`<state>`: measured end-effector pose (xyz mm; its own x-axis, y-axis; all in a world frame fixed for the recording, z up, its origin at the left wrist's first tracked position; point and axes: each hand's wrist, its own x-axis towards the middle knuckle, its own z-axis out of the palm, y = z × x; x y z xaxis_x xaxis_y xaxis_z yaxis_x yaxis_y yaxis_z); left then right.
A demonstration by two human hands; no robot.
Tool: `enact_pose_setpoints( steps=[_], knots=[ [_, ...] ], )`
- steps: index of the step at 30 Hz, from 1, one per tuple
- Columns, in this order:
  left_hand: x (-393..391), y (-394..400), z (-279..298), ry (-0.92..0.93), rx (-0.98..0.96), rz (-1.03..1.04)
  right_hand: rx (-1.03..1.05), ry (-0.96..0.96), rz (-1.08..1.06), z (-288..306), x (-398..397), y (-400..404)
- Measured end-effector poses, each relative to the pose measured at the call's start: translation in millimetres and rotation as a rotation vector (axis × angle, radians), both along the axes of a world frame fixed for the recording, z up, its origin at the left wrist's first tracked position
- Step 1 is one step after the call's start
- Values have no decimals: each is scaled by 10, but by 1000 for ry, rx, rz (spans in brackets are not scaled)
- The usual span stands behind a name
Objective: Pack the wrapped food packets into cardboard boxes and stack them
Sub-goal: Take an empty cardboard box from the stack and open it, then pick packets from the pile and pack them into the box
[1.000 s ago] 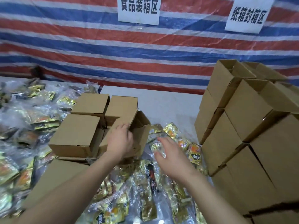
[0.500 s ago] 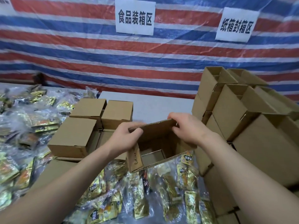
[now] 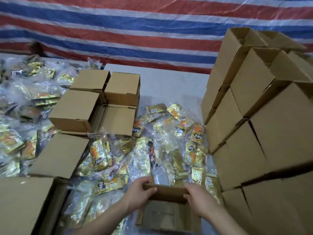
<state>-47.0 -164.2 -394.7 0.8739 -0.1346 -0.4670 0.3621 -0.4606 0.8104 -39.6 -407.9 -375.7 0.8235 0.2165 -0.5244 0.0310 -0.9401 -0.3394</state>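
An open, empty cardboard box [image 3: 166,216] sits low in front of me, on top of the packets. My left hand [image 3: 140,192] grips the far left corner of its rim, and my right hand [image 3: 197,196] grips the far right corner. Gold and orange wrapped food packets [image 3: 162,150] in clear plastic lie spread over the table beyond the box. More packets [image 3: 20,116] are heaped at the left.
Closed small boxes [image 3: 101,102] are grouped at centre left, with flat cardboard [image 3: 57,155] and a larger box [image 3: 22,206] nearer me on the left. A tall stack of open boxes [image 3: 257,116] rises along the right. A striped tarpaulin [image 3: 135,28] hangs behind the table.
The box has come down from in front of me to a spot near my body, opening upward. Both hands stayed on its rim, and my view tilted downward.
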Motion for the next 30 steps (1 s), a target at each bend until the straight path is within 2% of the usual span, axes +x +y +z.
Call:
enact_pose_setpoints(
  steps=[5, 11, 19, 24, 27, 30],
  knots=[
    [-39, -10, -174, -74, 46, -82, -3, -1, -36, -250, -183, -95],
    [-60, -11, -217, -119, 82, -133, 11, -65, -46, -273, -199, -115],
    [-203, 18, -226, -154, 110, -160, 6, -27, -39, -277, -250, -111],
    [132, -54, -130, -218, 144, -149, 88, -2, -104, -210, -181, -153],
    [543, -272, -118, -364, 311, -322, 172, -49, -186, -129, -4, -197],
    [957, -606, -223, -523, 592, -676, 246, -100, -307, -54, 209, -265]
  ],
)
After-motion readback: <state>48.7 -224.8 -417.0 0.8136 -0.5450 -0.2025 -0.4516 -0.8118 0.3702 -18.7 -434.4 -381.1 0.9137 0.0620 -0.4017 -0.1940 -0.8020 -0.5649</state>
